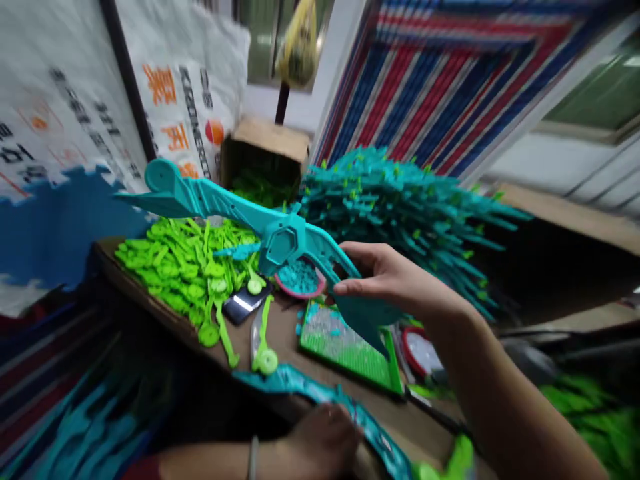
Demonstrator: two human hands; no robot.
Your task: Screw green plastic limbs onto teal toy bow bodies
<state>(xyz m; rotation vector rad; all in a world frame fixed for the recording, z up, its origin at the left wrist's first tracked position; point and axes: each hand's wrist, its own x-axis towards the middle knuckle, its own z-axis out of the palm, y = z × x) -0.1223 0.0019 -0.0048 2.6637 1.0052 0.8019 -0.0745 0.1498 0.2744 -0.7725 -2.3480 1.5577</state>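
My right hand (383, 283) pinches one end of a long teal plastic toy part (235, 207), holding it up above the work surface. The part has a hexagonal recess near its middle and a rounded lobe at its far end. Below, my left hand (325, 440) is curled closed and blurred, over the edge of a curved teal plastic piece (295, 380) lying at the near edge. What its fingers hold, if anything, is hidden. A lime-green part with a round disc (267, 361) lies beyond that piece.
Lime-green parts (175, 267) are heaped at the left, beside a dark phone (245, 303). A pink-rimmed bowl (300, 295) holds small teal pieces. A green tray (350, 367) sits at centre right. Teal parts (395, 207) form a large pile behind, near a cardboard box (270, 137).
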